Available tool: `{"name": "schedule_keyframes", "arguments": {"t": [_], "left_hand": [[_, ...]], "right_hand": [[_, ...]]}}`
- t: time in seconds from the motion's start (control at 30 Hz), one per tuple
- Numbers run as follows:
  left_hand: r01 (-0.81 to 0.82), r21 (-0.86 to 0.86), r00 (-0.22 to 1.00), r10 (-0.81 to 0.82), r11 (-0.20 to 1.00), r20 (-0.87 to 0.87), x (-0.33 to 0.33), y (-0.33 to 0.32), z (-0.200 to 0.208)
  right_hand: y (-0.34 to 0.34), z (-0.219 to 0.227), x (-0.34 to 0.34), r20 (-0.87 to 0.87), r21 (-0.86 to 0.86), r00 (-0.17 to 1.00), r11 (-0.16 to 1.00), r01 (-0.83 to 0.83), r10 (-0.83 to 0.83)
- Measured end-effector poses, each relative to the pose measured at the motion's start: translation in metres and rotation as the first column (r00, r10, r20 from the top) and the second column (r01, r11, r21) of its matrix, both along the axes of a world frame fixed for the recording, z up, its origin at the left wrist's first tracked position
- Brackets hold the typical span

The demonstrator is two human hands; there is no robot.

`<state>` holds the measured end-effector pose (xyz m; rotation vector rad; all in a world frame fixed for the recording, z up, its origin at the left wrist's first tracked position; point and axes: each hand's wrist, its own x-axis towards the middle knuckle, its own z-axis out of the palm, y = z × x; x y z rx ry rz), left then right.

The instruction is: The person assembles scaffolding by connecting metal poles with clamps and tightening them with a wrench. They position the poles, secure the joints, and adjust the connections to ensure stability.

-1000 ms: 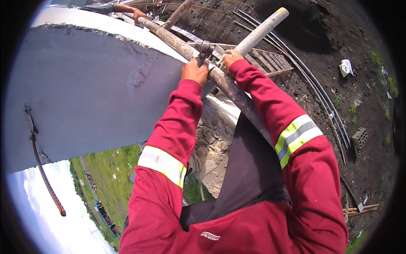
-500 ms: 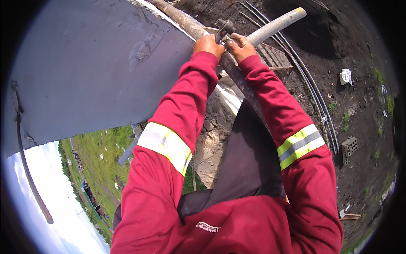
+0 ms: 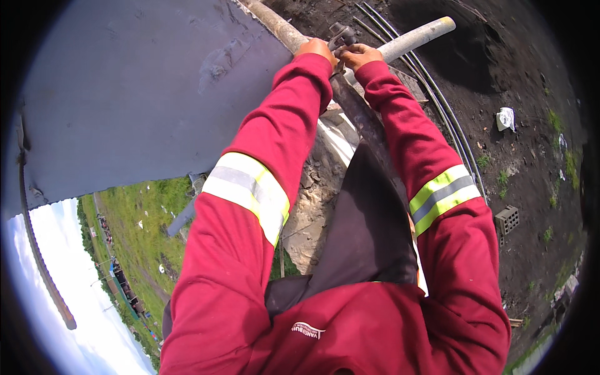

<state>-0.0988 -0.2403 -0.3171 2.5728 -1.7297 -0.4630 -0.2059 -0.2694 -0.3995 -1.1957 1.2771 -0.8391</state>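
Note:
A dark metal scaffold clamp (image 3: 342,36) sits where several scaffold pipes meet, at the top centre. My left hand (image 3: 317,50) is closed on its left side, over the long rusty pipe (image 3: 278,24). From the other side my right hand (image 3: 360,56) pinches at the clamp with curled fingers; the small part under the fingertips is too hidden to name. Beyond my right hand a pale round pipe (image 3: 422,36) slants up to the right. Another dark pipe (image 3: 359,109) comes down between my forearms toward my leg.
A large grey plastered wall (image 3: 137,94) fills the left side. A rusty rebar (image 3: 40,262) sticks out past its edge. Far below on dark soil lie long thin pipes (image 3: 447,119), a white bag (image 3: 505,119) and a hollow block (image 3: 507,220). Broken concrete (image 3: 306,231) shows beneath me.
Both hands have shifted slightly right in view, still at the clamp. The clamp appears turned a little, its upper end now farther right. The whole view has moved slightly.

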Motion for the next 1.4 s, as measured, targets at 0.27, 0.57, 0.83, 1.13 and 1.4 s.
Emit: {"name": "schedule_keyframes", "arguments": {"t": [0.27,0.57,0.83,1.13,1.4], "left_hand": [[-0.086,0.018,0.996,0.086,0.996,0.011,-0.012,-0.005,-0.001],[-0.071,-0.019,0.997,0.07,0.997,-0.022,-0.018,0.007,0.008],[0.147,-0.174,0.974,-0.173,0.974,-0.143,0.006,0.037,0.013],[-0.222,-0.252,0.9,0.099,0.942,-0.424,0.03,0.129,-0.003],[-0.402,-0.376,0.782,0.1,0.835,-0.615,0.018,0.126,-0.047]], "right_hand": [[0.018,-0.01,0.004,0.202,-0.028,0.939,0.957,0.289,-0.278],[0.012,-0.007,0.008,0.356,0.086,0.911,0.978,0.191,-0.209],[0.02,-0.015,0.012,0.277,0.087,0.957,0.994,0.062,-0.084],[0.034,0.012,0.009,-0.064,-0.126,0.994,0.989,0.082,-0.091],[0.032,-0.006,0.011,-0.005,-0.2,0.996,0.976,0.081,-0.084]]}}
